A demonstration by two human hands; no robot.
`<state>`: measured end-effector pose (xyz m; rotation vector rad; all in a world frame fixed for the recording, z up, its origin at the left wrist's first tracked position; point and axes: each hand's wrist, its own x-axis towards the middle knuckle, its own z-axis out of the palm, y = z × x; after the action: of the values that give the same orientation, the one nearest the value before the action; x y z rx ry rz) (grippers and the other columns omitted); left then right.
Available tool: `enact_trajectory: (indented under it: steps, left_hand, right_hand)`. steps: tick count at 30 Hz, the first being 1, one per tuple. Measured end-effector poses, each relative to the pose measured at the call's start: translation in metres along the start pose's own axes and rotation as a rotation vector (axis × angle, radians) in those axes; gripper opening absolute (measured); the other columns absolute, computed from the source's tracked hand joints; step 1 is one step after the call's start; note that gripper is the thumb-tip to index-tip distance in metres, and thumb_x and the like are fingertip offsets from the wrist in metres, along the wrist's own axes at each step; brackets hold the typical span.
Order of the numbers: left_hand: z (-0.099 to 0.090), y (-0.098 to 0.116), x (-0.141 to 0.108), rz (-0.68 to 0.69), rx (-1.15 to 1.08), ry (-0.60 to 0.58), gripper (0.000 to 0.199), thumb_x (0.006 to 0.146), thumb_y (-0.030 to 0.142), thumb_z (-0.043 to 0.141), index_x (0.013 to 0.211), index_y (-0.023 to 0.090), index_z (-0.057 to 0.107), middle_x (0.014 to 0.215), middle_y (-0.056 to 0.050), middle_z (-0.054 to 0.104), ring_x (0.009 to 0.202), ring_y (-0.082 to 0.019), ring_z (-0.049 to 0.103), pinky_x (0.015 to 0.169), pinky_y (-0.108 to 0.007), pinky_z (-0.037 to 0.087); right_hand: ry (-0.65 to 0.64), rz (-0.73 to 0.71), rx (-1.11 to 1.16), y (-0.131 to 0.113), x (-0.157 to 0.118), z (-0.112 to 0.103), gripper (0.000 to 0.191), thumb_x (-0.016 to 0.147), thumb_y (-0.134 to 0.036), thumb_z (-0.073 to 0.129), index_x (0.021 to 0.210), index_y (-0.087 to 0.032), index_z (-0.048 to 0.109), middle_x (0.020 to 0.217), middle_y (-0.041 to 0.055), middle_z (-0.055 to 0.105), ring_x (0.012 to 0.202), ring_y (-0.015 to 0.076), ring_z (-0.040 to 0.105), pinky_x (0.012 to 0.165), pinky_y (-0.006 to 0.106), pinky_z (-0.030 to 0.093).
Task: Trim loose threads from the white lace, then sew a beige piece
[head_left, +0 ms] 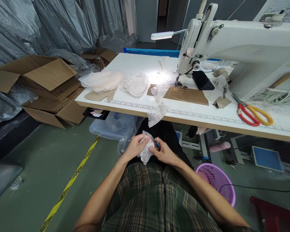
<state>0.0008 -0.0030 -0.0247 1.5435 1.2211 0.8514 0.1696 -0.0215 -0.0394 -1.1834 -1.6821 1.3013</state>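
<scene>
Above my lap, my left hand [135, 147] pinches a piece of white lace [146, 154] between thumb and fingers. My right hand [164, 152] is closed around small blue snips [157, 145], its thumb against the right side of the same lace. The blades of the snips point up and left toward the lace's upper edge. Another strip of lace [157, 114] hangs over the front edge of the sewing table [140, 111], just beyond my hands.
A sewing machine [232, 38] stands on the table, with a black phone [203, 80], red and yellow scissors [253, 114] and a lace pile [135, 84]. Cardboard boxes [48, 80] lie left; a purple basket [217, 180] stands at lower right.
</scene>
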Motion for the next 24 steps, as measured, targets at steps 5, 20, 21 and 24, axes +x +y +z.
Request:
enact_trajectory:
  steps: [5, 20, 21, 24]
  left_hand:
    - [0.002, -0.014, 0.018, 0.203, 0.366, 0.199, 0.037, 0.077, 0.036, 0.068, 0.111, 0.022, 0.065, 0.113, -0.009, 0.064, 0.109, -0.027, 0.059, 0.094, -0.041, 0.045]
    - [0.029, 0.034, 0.026, -0.055, -0.75, 0.181, 0.041, 0.072, 0.041, 0.076, 0.101, 0.014, 0.067, 0.081, -0.007, 0.072, 0.069, -0.016, 0.065, 0.068, -0.028, 0.049]
    - [0.027, 0.032, 0.024, -0.071, -0.76, 0.178, 0.041, 0.071, 0.04, 0.077, 0.101, 0.014, 0.067, 0.083, -0.007, 0.072, 0.074, -0.018, 0.067, 0.071, -0.028, 0.05]
    - [0.018, 0.028, 0.025, -0.092, -0.78, 0.228, 0.04, 0.068, 0.041, 0.079, 0.097, 0.014, 0.069, 0.088, -0.008, 0.073, 0.084, -0.02, 0.067, 0.075, -0.027, 0.05]
  right_hand:
    - [0.198, 0.136, -0.222, 0.02, -0.002, -0.005, 0.031, 0.078, -0.049, 0.063, 0.081, -0.021, 0.05, 0.052, -0.0078, 0.042, 0.047, 0.0106, 0.039, 0.05, 0.024, 0.033]
    - [0.415, -0.099, 0.182, -0.028, 0.042, -0.025, 0.046, 0.086, -0.057, 0.05, 0.095, -0.015, 0.066, 0.074, 0.0047, 0.067, 0.044, 0.01, 0.049, 0.045, 0.024, 0.041]
    - [0.415, -0.109, 0.185, -0.03, 0.044, -0.023, 0.042, 0.084, -0.055, 0.055, 0.091, -0.014, 0.067, 0.07, 0.0035, 0.065, 0.045, 0.0098, 0.048, 0.045, 0.023, 0.039]
    - [0.436, -0.129, 0.193, -0.034, 0.046, -0.017, 0.035, 0.077, -0.049, 0.065, 0.083, -0.014, 0.067, 0.069, 0.0025, 0.063, 0.052, 0.0102, 0.048, 0.047, 0.022, 0.038]
